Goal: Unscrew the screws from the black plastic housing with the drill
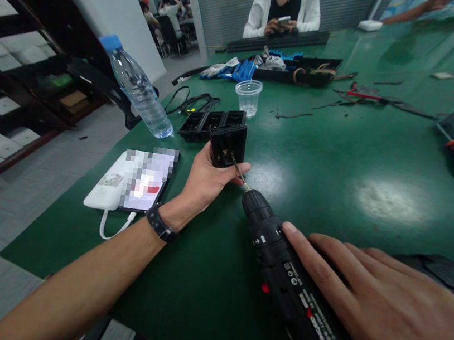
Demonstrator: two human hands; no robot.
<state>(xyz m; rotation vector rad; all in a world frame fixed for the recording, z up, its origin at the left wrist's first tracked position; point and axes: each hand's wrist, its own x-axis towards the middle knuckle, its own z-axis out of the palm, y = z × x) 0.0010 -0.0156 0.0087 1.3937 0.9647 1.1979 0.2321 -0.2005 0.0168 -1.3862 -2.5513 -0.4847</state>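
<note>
Left hand (204, 181) clamped round small black box (227, 145), held just above green table (337, 168), near its left edge. Right hand (384, 310) gripped black cordless drill (294, 292), fingers laid flat along body; bit (238, 173) pressed into box's open face. Behind: more black housings (210, 124), plastic cup (248, 97), water bottle (139, 87) lying w/ blue cap. Phone on power bank (114, 188) left of wrist.

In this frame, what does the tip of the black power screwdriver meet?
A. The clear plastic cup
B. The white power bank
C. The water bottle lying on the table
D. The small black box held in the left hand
D: the power screwdriver, under the right hand, has its bit set against the small black box that the left hand holds on the green table.
</note>
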